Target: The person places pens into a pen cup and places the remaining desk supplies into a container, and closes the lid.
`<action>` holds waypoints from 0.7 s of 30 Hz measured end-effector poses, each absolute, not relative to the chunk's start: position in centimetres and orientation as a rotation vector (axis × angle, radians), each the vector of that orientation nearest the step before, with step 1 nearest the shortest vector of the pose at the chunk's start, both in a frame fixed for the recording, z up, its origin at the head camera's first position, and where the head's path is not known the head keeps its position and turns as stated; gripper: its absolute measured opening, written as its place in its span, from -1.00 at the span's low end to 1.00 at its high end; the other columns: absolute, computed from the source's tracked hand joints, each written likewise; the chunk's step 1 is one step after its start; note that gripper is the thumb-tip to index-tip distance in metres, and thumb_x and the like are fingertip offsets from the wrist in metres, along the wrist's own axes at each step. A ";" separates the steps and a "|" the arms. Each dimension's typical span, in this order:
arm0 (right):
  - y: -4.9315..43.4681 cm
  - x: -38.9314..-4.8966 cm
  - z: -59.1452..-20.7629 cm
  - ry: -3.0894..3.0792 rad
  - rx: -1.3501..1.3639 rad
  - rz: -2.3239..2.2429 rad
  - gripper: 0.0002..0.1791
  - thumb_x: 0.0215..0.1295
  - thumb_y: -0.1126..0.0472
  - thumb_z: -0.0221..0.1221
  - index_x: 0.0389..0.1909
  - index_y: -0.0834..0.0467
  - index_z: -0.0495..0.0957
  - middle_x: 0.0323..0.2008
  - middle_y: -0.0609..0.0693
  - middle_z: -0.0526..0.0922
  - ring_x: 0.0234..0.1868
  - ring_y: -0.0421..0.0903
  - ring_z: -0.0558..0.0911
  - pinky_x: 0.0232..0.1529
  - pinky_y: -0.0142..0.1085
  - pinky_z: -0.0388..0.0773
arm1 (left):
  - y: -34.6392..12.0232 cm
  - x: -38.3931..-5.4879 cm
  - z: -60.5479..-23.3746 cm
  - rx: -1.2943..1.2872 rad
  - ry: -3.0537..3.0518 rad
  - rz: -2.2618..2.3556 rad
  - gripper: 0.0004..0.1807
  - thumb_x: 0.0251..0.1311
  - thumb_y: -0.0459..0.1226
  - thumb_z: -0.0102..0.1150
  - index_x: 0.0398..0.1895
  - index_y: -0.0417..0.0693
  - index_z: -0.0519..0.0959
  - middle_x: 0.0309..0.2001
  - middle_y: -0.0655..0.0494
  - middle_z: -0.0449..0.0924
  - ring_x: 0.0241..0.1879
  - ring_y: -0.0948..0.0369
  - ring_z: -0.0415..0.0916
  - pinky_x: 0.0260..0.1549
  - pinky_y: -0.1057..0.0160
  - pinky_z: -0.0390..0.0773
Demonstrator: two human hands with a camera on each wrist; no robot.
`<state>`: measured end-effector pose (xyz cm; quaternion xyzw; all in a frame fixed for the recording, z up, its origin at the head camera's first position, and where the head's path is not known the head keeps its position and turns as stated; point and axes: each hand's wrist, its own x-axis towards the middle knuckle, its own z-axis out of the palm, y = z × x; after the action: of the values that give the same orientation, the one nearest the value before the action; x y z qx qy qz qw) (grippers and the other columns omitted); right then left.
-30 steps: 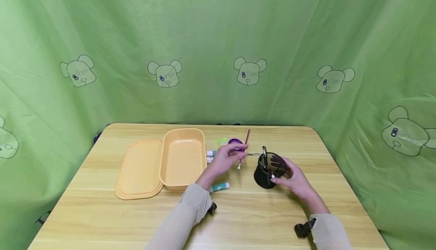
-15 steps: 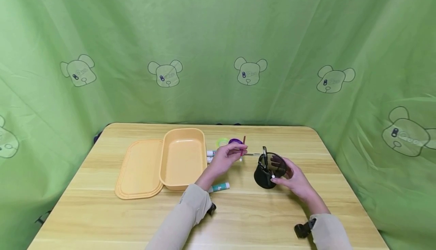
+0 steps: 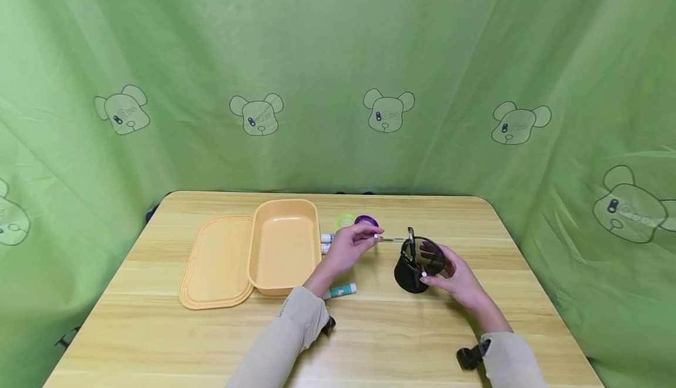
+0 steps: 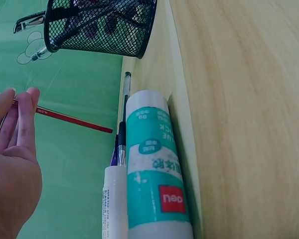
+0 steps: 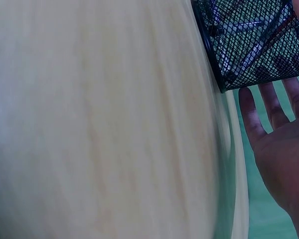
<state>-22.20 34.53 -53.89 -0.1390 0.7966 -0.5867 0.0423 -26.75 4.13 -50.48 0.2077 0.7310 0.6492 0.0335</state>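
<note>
My left hand (image 3: 351,248) pinches a red pencil (image 4: 74,119) between thumb and fingertips. In the head view the pencil is seen nearly end-on, its white tip (image 3: 377,236) showing at the fingers. To the right, my right hand (image 3: 458,277) holds a black mesh pen holder (image 3: 408,275) by its side, thumb near the front rim and fingers behind it. Several pens and other thin items stand slanted inside the holder; a black pen (image 3: 411,241) leans out over the rim. Another pen (image 3: 393,240) lies on the table between my left fingers and the holder.
An orange box (image 3: 283,247) stands open at left, its lid (image 3: 219,262) flat beside it. A teal glue stick (image 3: 342,290) lies near my left wrist; white-capped tubes (image 3: 326,238) lie by the box. Behind are a purple tape roll (image 3: 367,220) and a green one (image 3: 345,221).
The red pencil has turned in my left fingers, from slanting upright to pointing nearly along the view, its white end rising to the fingertips. My right hand and the pen holder have stayed put.
</note>
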 end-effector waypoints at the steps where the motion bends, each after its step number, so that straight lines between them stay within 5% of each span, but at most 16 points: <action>1: 34.5 -22.2 -53.9 2.438 -0.426 -1.796 -0.05 0.14 0.41 0.46 0.54 0.26 0.22 0.39 0.44 0.39 0.24 -0.40 0.54 0.30 -0.66 0.32 | 4.1 -26.7 -50.5 0.642 2.255 1.998 -0.71 0.36 -0.41 0.27 0.10 -0.05 0.71 -0.03 0.03 0.77 -0.04 0.18 0.75 -0.04 0.38 0.72; 7: 34.5 -22.2 -53.9 2.445 -0.419 -1.792 -0.05 0.14 0.40 0.46 0.54 0.26 0.22 0.39 0.43 0.39 0.24 -0.40 0.53 0.30 -0.66 0.33 | 4.2 -26.9 -50.5 0.644 2.255 2.054 -0.75 0.36 -0.37 0.29 0.07 -0.13 0.72 -0.03 -0.09 0.78 -0.02 -0.09 0.74 -0.05 0.37 0.73; 13: 34.4 -22.2 -53.8 2.442 -0.406 -1.789 -0.04 0.14 0.38 0.47 0.54 0.26 0.22 0.40 0.42 0.39 0.24 -0.39 0.54 0.29 -0.66 0.33 | 4.2 -27.0 -50.3 0.646 2.205 2.137 -0.75 0.34 -0.40 0.29 0.05 -0.23 0.70 -0.03 -0.15 0.77 -0.03 -0.14 0.74 0.01 0.14 0.76; 21: 34.5 -22.2 -54.0 2.446 -0.415 -1.788 -0.05 0.14 0.39 0.47 0.53 0.26 0.23 0.38 0.43 0.40 0.23 -0.38 0.55 0.29 -0.66 0.33 | 4.2 -26.8 -49.5 0.670 2.036 2.327 -0.78 0.38 -0.44 0.22 0.03 -0.35 0.66 0.00 -0.25 0.73 -0.04 -0.18 0.74 0.01 0.07 0.76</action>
<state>-22.25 34.49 -53.96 -0.1356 0.7992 -0.5841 0.0418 -26.82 4.22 -49.53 0.2118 0.6434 0.7356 -0.0110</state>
